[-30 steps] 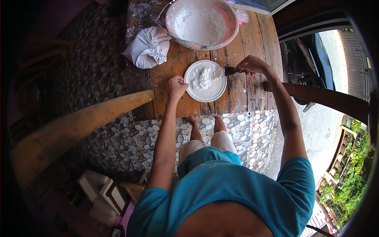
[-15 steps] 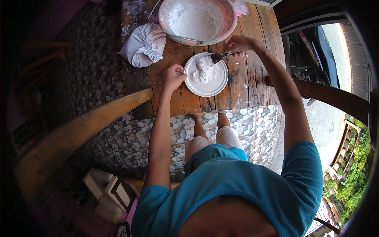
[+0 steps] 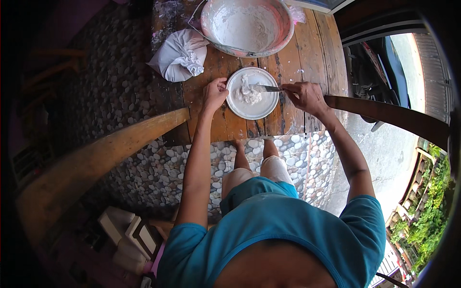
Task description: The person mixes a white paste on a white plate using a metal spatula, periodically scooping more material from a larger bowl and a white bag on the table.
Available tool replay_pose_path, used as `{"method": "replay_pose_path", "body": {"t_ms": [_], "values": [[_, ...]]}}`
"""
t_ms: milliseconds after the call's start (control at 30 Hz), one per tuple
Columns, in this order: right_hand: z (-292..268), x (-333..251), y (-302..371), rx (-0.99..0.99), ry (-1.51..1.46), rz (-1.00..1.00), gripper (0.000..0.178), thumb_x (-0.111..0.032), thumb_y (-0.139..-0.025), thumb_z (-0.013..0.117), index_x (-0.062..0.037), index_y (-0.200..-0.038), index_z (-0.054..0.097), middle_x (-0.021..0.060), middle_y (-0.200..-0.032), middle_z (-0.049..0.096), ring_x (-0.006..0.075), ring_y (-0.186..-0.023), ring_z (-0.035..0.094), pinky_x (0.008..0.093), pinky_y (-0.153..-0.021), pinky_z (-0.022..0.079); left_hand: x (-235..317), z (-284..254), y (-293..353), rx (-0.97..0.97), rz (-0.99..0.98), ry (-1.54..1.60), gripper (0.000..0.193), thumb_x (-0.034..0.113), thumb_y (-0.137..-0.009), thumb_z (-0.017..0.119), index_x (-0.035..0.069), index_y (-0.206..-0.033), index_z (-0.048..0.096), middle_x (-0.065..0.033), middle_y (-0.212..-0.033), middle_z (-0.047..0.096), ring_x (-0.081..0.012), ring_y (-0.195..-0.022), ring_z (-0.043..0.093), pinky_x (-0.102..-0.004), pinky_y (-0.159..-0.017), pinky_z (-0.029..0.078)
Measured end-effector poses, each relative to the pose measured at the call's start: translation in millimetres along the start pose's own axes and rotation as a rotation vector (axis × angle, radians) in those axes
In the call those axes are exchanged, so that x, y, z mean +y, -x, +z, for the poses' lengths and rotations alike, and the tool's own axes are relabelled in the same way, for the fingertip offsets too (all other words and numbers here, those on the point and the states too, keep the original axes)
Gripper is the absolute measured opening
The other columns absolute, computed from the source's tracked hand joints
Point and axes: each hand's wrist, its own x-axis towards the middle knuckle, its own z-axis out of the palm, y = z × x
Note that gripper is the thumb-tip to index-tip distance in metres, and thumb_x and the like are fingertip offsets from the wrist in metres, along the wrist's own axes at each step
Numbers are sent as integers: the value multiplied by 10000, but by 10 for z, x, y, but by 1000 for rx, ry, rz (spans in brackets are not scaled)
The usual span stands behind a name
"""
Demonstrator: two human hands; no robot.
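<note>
Seen from above, a person in a blue-green top works at a wooden table (image 3: 314, 53). A round white dish (image 3: 252, 113) lies flat on it, close to the near edge and about midway between the left and right edges. A lump of white paste (image 3: 249, 96) sits in the dish. The right hand (image 3: 307, 96), closed firmly around the handle of a flat scraper (image 3: 266, 89), is on the dish's right side, with the blade reaching into the paste. The left hand (image 3: 215, 94) has curled fingers and its thumb at the dish's left rim; whether they pinch it, I cannot tell. Beyond the dish, towards the far edge, stands a large white-smeared bucket (image 3: 286, 39). Just beside it, nearer the table's left edge, rests a gathered white bag (image 3: 178, 56).
</note>
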Motion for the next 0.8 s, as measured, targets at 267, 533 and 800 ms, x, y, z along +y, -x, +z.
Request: {"method": "replay_pose_path", "body": {"t_ms": [267,533,800], "values": [[-180,446,-532,-201,-177,160,218,-256,-828,609,-168,-964,756,80,-733,707,232,-649,683,331,-651,540,83,-113,34,-112,84,71,363,-33,-728,628,7,-1088,660,-36,-799,634,-103,-687,595,-256,-659,507],[-172,562,-1098,-464,-381,225,224,-235,-900,590,-113,-1016,739,70,-705,686,134,-580,655,276,-521,546,123,-174,-75,-212,177,104,416,-38,-733,627,27,-1142,665,-28,-791,612,-89,-678,568,-250,-634,485],[-165,191,-1289,-530,-283,62,221,-273,-813,587,-110,-833,736,49,-711,683,162,-626,658,289,-596,538,59,-157,-201,-230,213,-10,408,12,-758,617,60,-1159,673,-64,-829,655,-103,-682,591,-263,-657,497]]}}
